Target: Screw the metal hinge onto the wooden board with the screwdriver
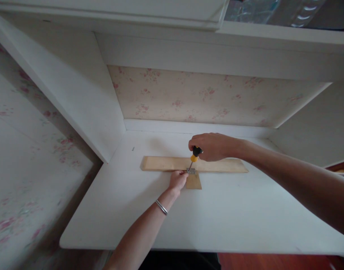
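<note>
So it's one big white worktop [253, 217], loads of bare room left, right and out to the front edge; a bit less behind. One long wooden board [163, 163] lies across it, well in from the edges. Right hand [210, 146] has its grip wrapped snugly round one yellow-and-black screwdriver [193, 158]. Left hand's [178, 180] grip is nearly closed, can't tell on what. One short wooden piece [193, 182] sits at the board's front side, one metal hinge [191, 171] where they meet, screwdriver tip down at it.
</note>
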A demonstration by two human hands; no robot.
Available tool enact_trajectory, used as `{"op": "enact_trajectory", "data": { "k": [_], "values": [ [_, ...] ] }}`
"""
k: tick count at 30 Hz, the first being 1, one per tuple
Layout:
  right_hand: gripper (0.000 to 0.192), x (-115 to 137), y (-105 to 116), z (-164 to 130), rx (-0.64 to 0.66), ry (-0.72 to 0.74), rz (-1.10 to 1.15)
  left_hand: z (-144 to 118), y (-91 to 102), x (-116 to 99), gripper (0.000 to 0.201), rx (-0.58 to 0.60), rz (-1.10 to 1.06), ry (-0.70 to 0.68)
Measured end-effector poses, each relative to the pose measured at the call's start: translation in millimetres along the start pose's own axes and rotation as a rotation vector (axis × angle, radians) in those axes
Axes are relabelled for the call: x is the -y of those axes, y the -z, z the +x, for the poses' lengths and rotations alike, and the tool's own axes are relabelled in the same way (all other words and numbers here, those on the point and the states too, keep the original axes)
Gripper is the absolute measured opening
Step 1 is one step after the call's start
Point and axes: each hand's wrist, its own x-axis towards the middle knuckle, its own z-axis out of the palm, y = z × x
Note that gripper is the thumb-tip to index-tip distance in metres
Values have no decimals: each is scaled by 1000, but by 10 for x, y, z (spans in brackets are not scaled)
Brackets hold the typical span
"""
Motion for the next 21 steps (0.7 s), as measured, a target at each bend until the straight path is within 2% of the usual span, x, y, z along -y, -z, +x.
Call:
{"op": "enact_trajectory", "data": {
  "k": [4,7,9,13,16,18,21],
  "values": [
    [31,15,-39,22,-11,-95,-22,-8,-4,-9,17,-2,-14,0],
    [21,33,-21,14,1,-24,-34,-10,-6,-10,15,-4,-27,-3],
    [29,46,10,-4,14,21,-8,-3,-6,-4,16,-10,-14,-2],
    [30,56,39,-24,28,-107,-46,16,-7,13,17,-17,5,10],
    [20,41,17,-36,36,-59,-56,17,-10,19,17,-11,-8,9],
    [25,27,-6,-47,29,-19,-34,15,-13,22,17,-9,-19,1],
    [33,21,-37,-49,-4,-83,-39,13,-15,25,17,-12,-23,-8]
  ]
}}
